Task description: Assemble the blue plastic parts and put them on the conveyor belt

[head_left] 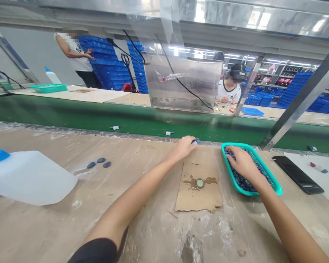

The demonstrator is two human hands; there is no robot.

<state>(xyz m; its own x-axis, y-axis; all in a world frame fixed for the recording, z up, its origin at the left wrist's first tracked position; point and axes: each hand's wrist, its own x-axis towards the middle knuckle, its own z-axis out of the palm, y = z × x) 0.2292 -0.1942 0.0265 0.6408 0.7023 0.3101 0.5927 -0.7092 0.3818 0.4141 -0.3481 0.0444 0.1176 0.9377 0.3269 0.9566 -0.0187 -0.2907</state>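
My left hand (pixel 184 146) reaches to the far edge of the bench, its fingers pinched on a small blue and white part (pixel 196 141) right beside the green conveyor belt (pixel 71 113). My right hand (pixel 242 163) lies inside a teal plastic basket (pixel 274 184) filled with several small dark blue pieces (pixel 242 182); its fingertips are buried among them. Between my hands lies a torn piece of cardboard (pixel 199 195) with a metal bottle cap (pixel 200 183) sitting in a brown glue stain.
A white jug with a blue cap (pixel 30 177) lies at left, with three loose blue pieces (pixel 99 163) near it. A black phone (pixel 297 174) rests at right. Small parts (pixel 115 127) ride the belt. Two people work beyond it, beside a clear plastic shield (pixel 183 82).
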